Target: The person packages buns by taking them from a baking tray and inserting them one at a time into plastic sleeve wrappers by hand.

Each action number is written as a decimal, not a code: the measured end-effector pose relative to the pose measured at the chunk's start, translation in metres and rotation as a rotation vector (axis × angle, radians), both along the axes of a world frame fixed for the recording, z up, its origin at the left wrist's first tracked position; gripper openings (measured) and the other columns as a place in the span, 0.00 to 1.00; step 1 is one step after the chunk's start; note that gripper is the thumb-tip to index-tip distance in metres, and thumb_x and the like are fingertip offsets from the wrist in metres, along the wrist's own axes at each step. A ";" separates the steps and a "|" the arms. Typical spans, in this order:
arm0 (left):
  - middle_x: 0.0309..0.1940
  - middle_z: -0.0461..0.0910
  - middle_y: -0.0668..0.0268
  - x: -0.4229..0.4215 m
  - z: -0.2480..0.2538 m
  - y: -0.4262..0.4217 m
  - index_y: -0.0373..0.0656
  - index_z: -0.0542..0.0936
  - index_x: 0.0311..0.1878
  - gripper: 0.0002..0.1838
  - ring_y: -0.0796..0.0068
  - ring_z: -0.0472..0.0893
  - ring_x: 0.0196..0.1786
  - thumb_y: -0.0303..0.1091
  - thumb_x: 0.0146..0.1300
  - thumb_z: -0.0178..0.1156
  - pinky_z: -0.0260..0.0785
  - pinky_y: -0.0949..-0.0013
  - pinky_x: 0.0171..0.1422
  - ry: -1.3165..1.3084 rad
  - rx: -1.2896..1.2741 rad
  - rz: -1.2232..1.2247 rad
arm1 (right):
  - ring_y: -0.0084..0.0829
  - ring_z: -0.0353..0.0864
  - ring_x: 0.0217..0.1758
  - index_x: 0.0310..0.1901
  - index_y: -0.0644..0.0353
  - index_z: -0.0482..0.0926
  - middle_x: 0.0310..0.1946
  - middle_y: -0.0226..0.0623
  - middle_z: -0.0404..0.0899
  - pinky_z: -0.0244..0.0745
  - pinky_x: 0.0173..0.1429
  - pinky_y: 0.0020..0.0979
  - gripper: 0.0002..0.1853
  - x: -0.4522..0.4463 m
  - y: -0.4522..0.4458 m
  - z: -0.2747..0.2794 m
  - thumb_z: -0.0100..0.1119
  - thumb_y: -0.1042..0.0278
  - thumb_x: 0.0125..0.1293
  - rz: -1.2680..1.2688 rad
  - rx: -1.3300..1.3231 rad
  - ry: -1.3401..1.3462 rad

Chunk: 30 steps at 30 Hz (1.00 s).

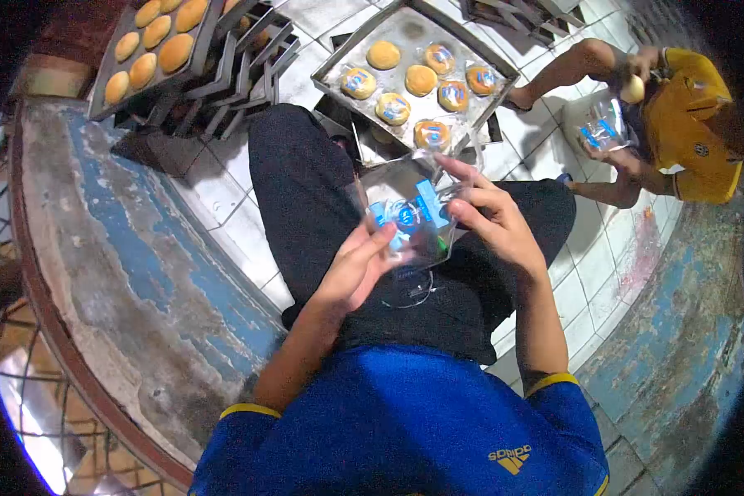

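Note:
Over my lap, my left hand (360,263) is closed on the lower left side of a clear plastic bag (420,240) with blue print. At the bag's upper right, my right hand (492,211) has its fingers bent against the plastic; its thumb and fingertips press the edge. The bag looks flat, with no bun visible in it. Just beyond my hands lies a metal tray (347,99) with several round golden buns. Some are in printed clear bags, while a bun (383,55) at the back and another (421,80) near the middle are bare.
At the upper left, a tray of bare buns (143,70) rests on stacked metal trays (240,83). A person in a yellow shirt (694,124) sits at the right, holding a bun (633,90) and a printed bag (601,131). Worn ledges (140,273) flank the tiled floor.

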<state>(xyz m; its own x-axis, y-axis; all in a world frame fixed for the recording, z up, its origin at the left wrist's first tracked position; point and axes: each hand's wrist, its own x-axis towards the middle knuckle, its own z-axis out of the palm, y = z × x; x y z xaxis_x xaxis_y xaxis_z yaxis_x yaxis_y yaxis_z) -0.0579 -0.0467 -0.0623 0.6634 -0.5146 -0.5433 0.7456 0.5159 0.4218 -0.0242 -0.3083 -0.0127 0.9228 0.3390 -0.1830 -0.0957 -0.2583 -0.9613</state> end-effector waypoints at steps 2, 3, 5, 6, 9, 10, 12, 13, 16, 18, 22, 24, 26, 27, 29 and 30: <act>0.70 0.79 0.48 0.008 -0.006 -0.005 0.39 0.69 0.79 0.28 0.60 0.85 0.66 0.40 0.83 0.60 0.80 0.54 0.69 0.109 -0.123 -0.028 | 0.38 0.75 0.77 0.38 0.66 0.83 0.76 0.53 0.74 0.70 0.78 0.42 0.13 0.004 -0.003 0.001 0.68 0.64 0.77 -0.032 0.025 -0.028; 0.62 0.84 0.49 0.010 -0.007 -0.005 0.35 0.75 0.71 0.23 0.62 0.88 0.59 0.40 0.83 0.60 0.84 0.58 0.61 -0.006 0.044 -0.044 | 0.38 0.75 0.77 0.38 0.66 0.83 0.76 0.53 0.74 0.70 0.78 0.42 0.13 0.006 -0.004 -0.001 0.68 0.64 0.77 -0.036 0.022 -0.024; 0.55 0.89 0.51 0.016 -0.009 0.000 0.31 0.81 0.63 0.20 0.63 0.92 0.52 0.40 0.83 0.60 0.87 0.62 0.53 -0.115 0.214 -0.057 | 0.36 0.84 0.67 0.34 0.62 0.74 0.66 0.56 0.83 0.80 0.68 0.38 0.14 0.011 -0.002 -0.006 0.72 0.73 0.72 -0.369 0.227 -0.079; 0.50 0.91 0.52 0.023 -0.004 0.005 0.31 0.83 0.59 0.18 0.65 0.92 0.48 0.40 0.82 0.62 0.88 0.64 0.50 -0.201 0.347 -0.060 | 0.31 0.89 0.53 0.35 0.58 0.68 0.51 0.51 0.90 0.85 0.55 0.31 0.18 0.015 -0.009 -0.009 0.75 0.79 0.69 -0.533 0.174 0.023; 0.45 0.92 0.51 0.037 0.004 0.023 0.30 0.86 0.54 0.16 0.66 0.93 0.43 0.37 0.80 0.65 0.88 0.65 0.48 -0.264 0.486 -0.077 | 0.24 0.87 0.45 0.38 0.58 0.71 0.43 0.43 0.90 0.82 0.47 0.26 0.17 0.028 -0.005 -0.012 0.76 0.78 0.67 -0.580 0.249 0.045; 0.45 0.92 0.51 0.042 0.006 0.028 0.30 0.86 0.54 0.15 0.67 0.92 0.43 0.36 0.80 0.65 0.87 0.66 0.48 -0.287 0.535 -0.058 | 0.24 0.87 0.45 0.38 0.58 0.71 0.43 0.43 0.90 0.82 0.47 0.26 0.17 0.032 -0.004 -0.015 0.76 0.78 0.67 -0.576 0.249 0.052; 0.46 0.92 0.53 0.054 0.016 0.039 0.30 0.85 0.52 0.12 0.70 0.92 0.44 0.32 0.77 0.68 0.86 0.68 0.51 -0.284 0.610 -0.027 | 0.23 0.87 0.43 0.44 0.61 0.77 0.42 0.40 0.90 0.82 0.46 0.26 0.13 0.041 -0.003 -0.025 0.76 0.74 0.69 -0.482 0.250 0.042; 0.46 0.92 0.53 0.059 0.021 0.044 0.30 0.85 0.52 0.12 0.70 0.92 0.44 0.32 0.77 0.68 0.86 0.68 0.51 -0.277 0.610 -0.026 | 0.23 0.87 0.43 0.44 0.61 0.77 0.42 0.40 0.90 0.82 0.46 0.26 0.13 0.049 -0.004 -0.031 0.76 0.74 0.69 -0.479 0.249 0.048; 0.46 0.91 0.54 0.071 0.028 0.056 0.27 0.83 0.55 0.11 0.71 0.91 0.46 0.25 0.76 0.67 0.86 0.69 0.52 -0.315 0.694 0.143 | 0.31 0.88 0.46 0.58 0.61 0.82 0.49 0.41 0.89 0.85 0.50 0.35 0.18 0.088 -0.020 -0.054 0.73 0.61 0.73 -0.240 0.308 0.323; 0.46 0.91 0.55 0.079 0.020 0.065 0.26 0.83 0.56 0.12 0.70 0.91 0.46 0.25 0.75 0.67 0.87 0.69 0.52 -0.327 0.695 0.192 | 0.39 0.89 0.49 0.59 0.62 0.82 0.52 0.46 0.88 0.85 0.54 0.39 0.20 0.114 -0.031 -0.113 0.72 0.59 0.73 -0.150 -0.224 0.139; 0.46 0.90 0.55 0.091 -0.012 0.081 0.27 0.83 0.56 0.14 0.68 0.91 0.46 0.23 0.72 0.71 0.87 0.66 0.54 -0.379 0.783 0.219 | 0.48 0.88 0.59 0.67 0.63 0.80 0.63 0.52 0.82 0.82 0.66 0.42 0.33 0.174 -0.052 -0.206 0.73 0.47 0.70 -0.105 -0.749 -0.369; 0.46 0.90 0.55 0.095 -0.013 0.079 0.29 0.85 0.55 0.13 0.67 0.91 0.47 0.23 0.70 0.73 0.86 0.65 0.55 -0.386 0.786 0.231 | 0.48 0.85 0.68 0.68 0.67 0.78 0.66 0.55 0.83 0.79 0.72 0.42 0.36 0.221 -0.058 -0.246 0.73 0.45 0.71 -0.177 -0.508 -0.014; 0.46 0.90 0.56 0.095 -0.010 0.076 0.29 0.85 0.55 0.13 0.67 0.91 0.46 0.23 0.70 0.74 0.86 0.65 0.55 -0.329 0.833 0.231 | 0.46 0.84 0.69 0.71 0.70 0.77 0.64 0.59 0.84 0.78 0.72 0.44 0.38 0.271 -0.069 -0.294 0.72 0.46 0.73 -0.198 -0.478 -0.010; 0.46 0.90 0.56 0.097 -0.011 0.075 0.29 0.85 0.54 0.14 0.67 0.91 0.46 0.23 0.69 0.74 0.86 0.64 0.55 -0.277 0.881 0.232 | 0.45 0.84 0.69 0.72 0.70 0.76 0.64 0.59 0.84 0.77 0.73 0.43 0.42 0.291 -0.066 -0.306 0.71 0.40 0.72 -0.315 -0.410 0.074; 0.45 0.91 0.56 0.102 -0.014 0.077 0.30 0.86 0.53 0.13 0.67 0.91 0.45 0.23 0.69 0.75 0.86 0.64 0.55 -0.311 0.841 0.232 | 0.47 0.84 0.69 0.72 0.72 0.75 0.64 0.61 0.84 0.76 0.73 0.43 0.48 0.318 -0.056 -0.295 0.64 0.29 0.70 -0.405 -0.479 0.278; 0.44 0.91 0.56 0.104 -0.012 0.077 0.30 0.86 0.52 0.12 0.68 0.91 0.45 0.23 0.69 0.75 0.86 0.65 0.54 -0.355 0.842 0.220 | 0.51 0.83 0.70 0.71 0.76 0.75 0.64 0.64 0.84 0.75 0.73 0.45 0.56 0.337 -0.070 -0.336 0.57 0.21 0.67 -0.380 -0.575 0.287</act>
<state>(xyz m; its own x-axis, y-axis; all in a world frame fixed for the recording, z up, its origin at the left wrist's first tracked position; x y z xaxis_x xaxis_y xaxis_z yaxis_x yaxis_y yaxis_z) 0.0458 0.0299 -0.0740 0.8973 0.1122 -0.4270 0.4238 0.0520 0.9043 0.3131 -0.3785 -0.3487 0.8464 -0.2157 -0.4869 -0.5058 -0.6117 -0.6082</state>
